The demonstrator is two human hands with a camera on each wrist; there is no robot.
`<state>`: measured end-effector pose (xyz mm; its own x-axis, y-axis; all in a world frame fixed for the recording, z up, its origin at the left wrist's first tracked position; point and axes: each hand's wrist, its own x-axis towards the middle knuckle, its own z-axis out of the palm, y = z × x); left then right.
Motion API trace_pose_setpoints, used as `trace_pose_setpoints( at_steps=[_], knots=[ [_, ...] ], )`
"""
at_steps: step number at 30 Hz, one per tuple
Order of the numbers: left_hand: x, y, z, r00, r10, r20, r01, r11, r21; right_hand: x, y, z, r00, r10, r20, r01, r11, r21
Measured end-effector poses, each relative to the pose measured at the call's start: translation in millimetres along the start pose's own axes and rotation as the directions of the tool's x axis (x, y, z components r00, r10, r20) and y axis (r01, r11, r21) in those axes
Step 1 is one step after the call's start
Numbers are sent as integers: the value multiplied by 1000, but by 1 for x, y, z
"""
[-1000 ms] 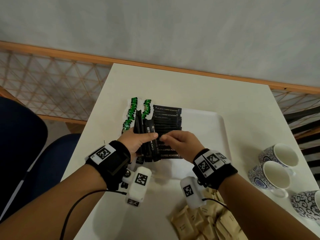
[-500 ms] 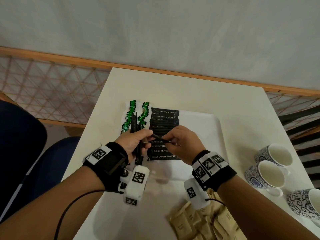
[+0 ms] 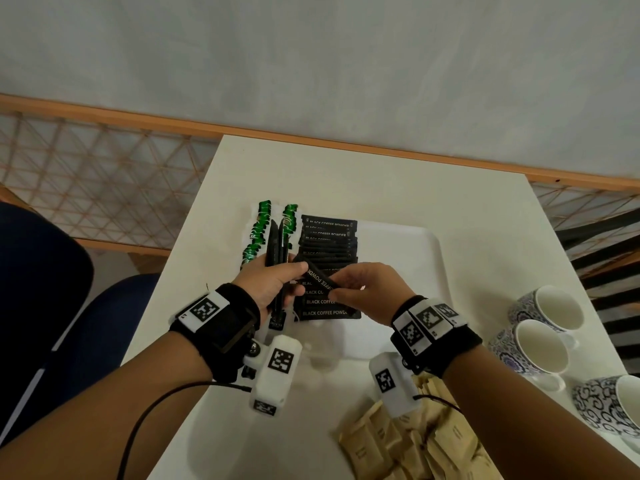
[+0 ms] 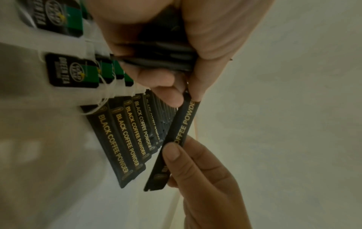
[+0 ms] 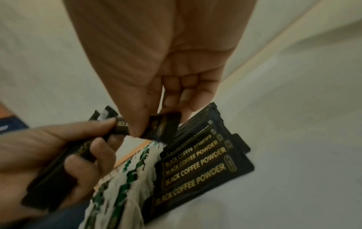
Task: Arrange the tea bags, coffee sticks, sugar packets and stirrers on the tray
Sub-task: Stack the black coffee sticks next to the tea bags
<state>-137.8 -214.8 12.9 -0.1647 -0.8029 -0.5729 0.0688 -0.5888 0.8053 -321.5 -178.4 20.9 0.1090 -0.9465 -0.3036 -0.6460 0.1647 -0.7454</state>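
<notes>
From the head camera, the left hand (image 3: 273, 284) grips a bundle of slim black sachets (image 3: 276, 263), fingers curled round it; the bundle's long axis runs away from the person, its far tips over the white tea bags with green-and-black tags (image 3: 258, 233). The right hand (image 3: 367, 289) pinches one black coffee stick lettered in gold (image 3: 320, 278) between thumb and fingers. This stick slants from the left thumb down toward the right hand, above the overlapping row of black coffee sticks (image 3: 329, 244) that lie crosswise on the white plastic tray (image 3: 408, 271). Brown paper packets (image 3: 415, 448) lie heaped on the white table (image 3: 346, 174) at the near edge, partly behind the right wrist. Three patterned blue-and-white cups (image 3: 540, 344) stand at the right, the nearest cut off.

The left wrist camera shows the single stick (image 4: 176, 142) held at both ends: the left thumb and forefinger nip its top, the right thumb (image 4: 174, 153) presses lower down. "OFFEE POWDE" is legible; the rest is covered.

The right wrist camera is blurred. The right fingertips (image 5: 137, 130) pinch the stick's end (image 5: 162, 125); the left hand (image 5: 58, 155) wraps the bundle, whose print is mostly unreadable.
</notes>
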Motion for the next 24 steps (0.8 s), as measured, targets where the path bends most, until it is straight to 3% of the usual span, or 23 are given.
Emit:
trace_pose_setpoints(
  at_steps=[3,5,8,11,15,17,20,22,24],
  knots=[
    [-2,1,1,999,19,31,-21,999,38,3,-2,1,998,53,-19,-52,999,5],
    [-2,1,0,998,14,57,-18,998,63,5,-2,1,993,107,-38,-95,966,240],
    [-4,-2,0,997,-2,79,-10,989,147,6,-5,1,990,144,9,-119,775,621],
    [-6,-5,-1,997,-3,80,-12,983,186,4,-5,3,991,128,36,-121,759,639],
    [-6,-3,-5,997,32,70,-50,962,268,3,3,-6,979,179,-95,-54,684,728],
    [-6,-1,-9,997,53,63,-70,948,310,1,11,-13,984,161,-73,-71,738,672],
    [-6,-2,-10,997,66,50,-78,944,321,-1,22,-15,993,115,11,-113,943,313],
    [-5,-3,-10,997,67,33,-73,948,311,-2,27,-14,992,126,28,-128,987,95],
    [-3,-5,-10,998,61,10,-61,960,275,-3,31,-12,986,165,25,-165,986,8]
  ],
)
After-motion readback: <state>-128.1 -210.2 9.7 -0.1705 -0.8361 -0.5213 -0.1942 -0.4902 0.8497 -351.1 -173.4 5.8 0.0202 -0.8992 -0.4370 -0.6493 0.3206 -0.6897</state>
